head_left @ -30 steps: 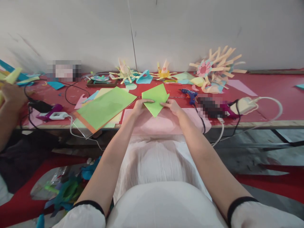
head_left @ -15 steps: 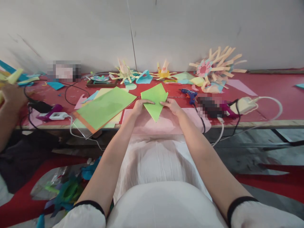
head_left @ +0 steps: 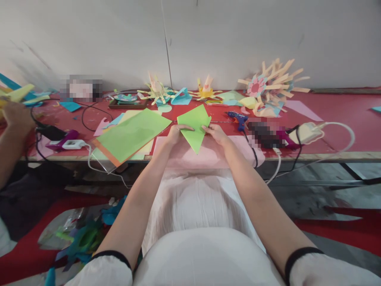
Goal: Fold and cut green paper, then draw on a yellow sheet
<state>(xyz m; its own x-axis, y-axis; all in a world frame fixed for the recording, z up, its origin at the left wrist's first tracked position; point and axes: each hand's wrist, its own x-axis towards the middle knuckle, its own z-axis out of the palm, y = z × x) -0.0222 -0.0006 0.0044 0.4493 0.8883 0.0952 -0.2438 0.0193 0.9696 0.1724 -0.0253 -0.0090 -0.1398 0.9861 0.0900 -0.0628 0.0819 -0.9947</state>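
A folded sheet of bright green paper (head_left: 195, 124) is held over the front of the table, one pointed corner toward me. My left hand (head_left: 176, 134) is closed on its left edge, thumb lying across the top. On the right edge, my right hand (head_left: 216, 132) pinches the paper between thumb and fingers. The fingers beneath the paper are hidden. Below both hands lies a pink sheet (head_left: 205, 155). Flat green sheets (head_left: 133, 135) with an orange one (head_left: 111, 157) under them lie left of my left hand.
A blue glue gun (head_left: 238, 119) with its cord lies right of my hands, near a power strip with a white plug (head_left: 306, 133). Paper crafts (head_left: 205, 89) and a spiky paper figure (head_left: 276, 81) stand along the wall. Another person's hand (head_left: 18, 115) is at far left.
The green paper and both hands are almost where they were. My right thumb has shifted slightly toward the paper's right edge. At far left, the other person's hand has moved a little.
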